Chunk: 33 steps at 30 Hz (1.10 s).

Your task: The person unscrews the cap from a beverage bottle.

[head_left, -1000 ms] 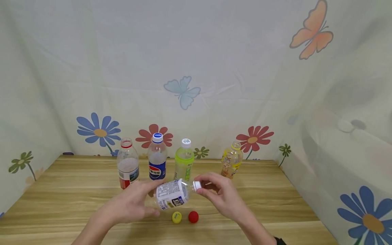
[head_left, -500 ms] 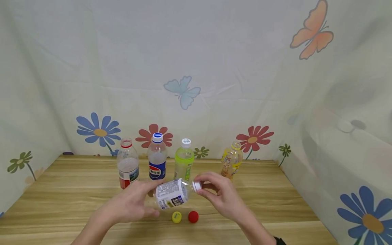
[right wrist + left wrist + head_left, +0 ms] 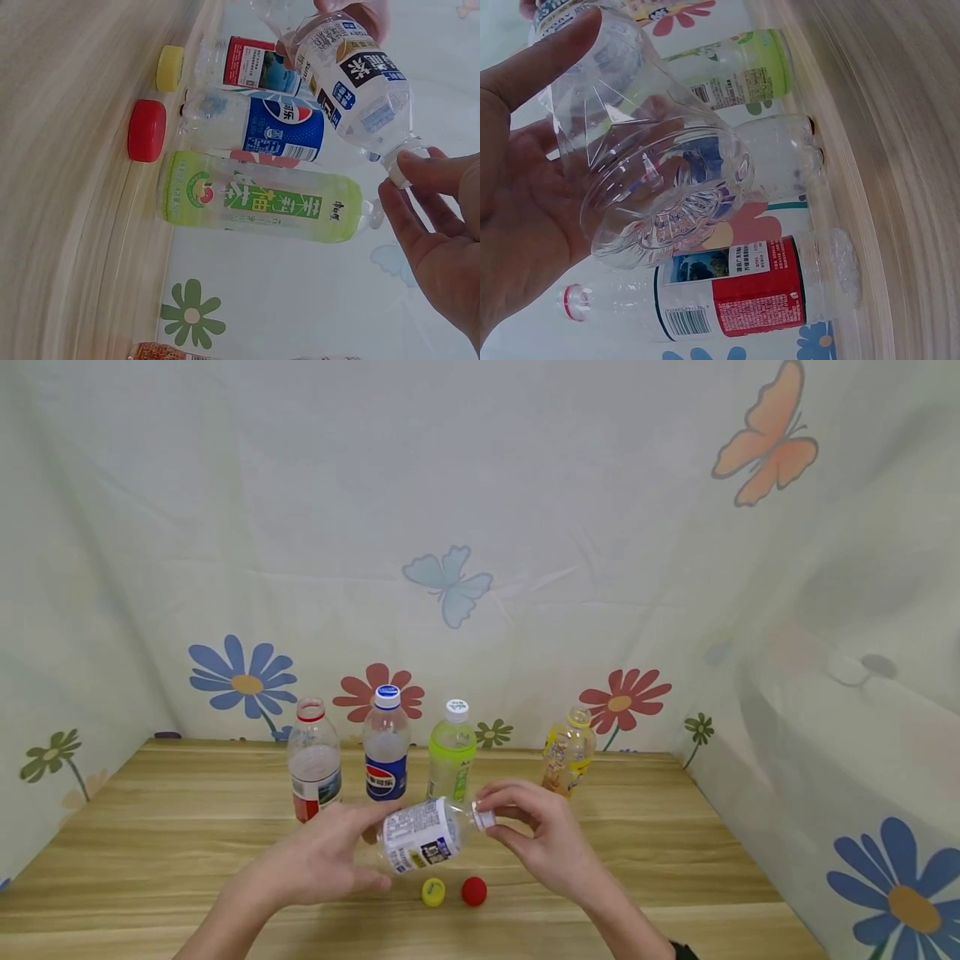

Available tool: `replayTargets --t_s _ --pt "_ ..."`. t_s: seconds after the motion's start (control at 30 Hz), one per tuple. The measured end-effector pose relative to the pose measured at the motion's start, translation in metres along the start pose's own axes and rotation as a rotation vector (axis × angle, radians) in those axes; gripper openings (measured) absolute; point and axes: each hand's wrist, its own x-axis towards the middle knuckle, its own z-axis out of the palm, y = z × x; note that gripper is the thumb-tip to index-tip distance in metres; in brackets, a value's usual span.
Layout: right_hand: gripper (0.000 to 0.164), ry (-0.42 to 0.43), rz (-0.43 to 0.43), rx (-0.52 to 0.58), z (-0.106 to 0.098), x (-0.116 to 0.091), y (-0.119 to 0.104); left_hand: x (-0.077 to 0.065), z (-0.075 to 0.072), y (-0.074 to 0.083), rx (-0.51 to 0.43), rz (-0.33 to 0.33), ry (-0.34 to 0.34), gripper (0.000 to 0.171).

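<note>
A clear plastic bottle (image 3: 420, 835) with a white label is held tilted over the table, its neck to the right. My left hand (image 3: 326, 853) grips it around the lower body, and the left wrist view shows its ribbed clear base (image 3: 671, 202). With thumb and fingers my right hand (image 3: 543, 839) pinches the white cap (image 3: 397, 174) at the bottle's mouth. Below the bottle, a yellow cap (image 3: 432, 892) and a red cap (image 3: 474, 892) lie side by side on the wooden table (image 3: 150, 860).
Behind the hands stand an uncapped bottle with a red neck ring (image 3: 315, 760), a blue-labelled cola bottle (image 3: 386, 747) with its cap on, and a green-labelled bottle (image 3: 452, 752) with a white cap. Farther right is an uncapped yellow-labelled bottle (image 3: 568, 752). A patterned curtain (image 3: 480, 485) encloses the table.
The right fingers have shifted slightly at the white cap. Left hand, bottle and loose caps stay nearly where they were.
</note>
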Motion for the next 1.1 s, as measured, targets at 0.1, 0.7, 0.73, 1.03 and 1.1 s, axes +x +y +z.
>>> replayTargets --t_s 0.1,0.7,0.73,1.03,1.1 --pt "0.039 0.003 0.034 0.044 -0.002 -0.001 0.0 0.0 0.0 0.002 0.003 -0.001 0.002 0.081" --pt "0.011 0.047 0.284 -0.056 -0.001 0.008 -0.037 0.002 0.003 0.002 0.017 -0.004 0.028 0.08" --pt "0.012 0.049 0.277 -0.053 -0.001 0.008 -0.036 0.002 0.003 0.002 0.02 0.0 0.031 0.079" --pt "0.017 0.044 0.154 -0.031 -0.002 0.0 -0.01 0.002 0.008 0.002 0.078 0.021 0.061 0.079" --pt "0.018 0.038 0.132 -0.022 -0.003 -0.001 -0.008 0.002 0.008 0.003 0.077 0.008 0.059 0.08"
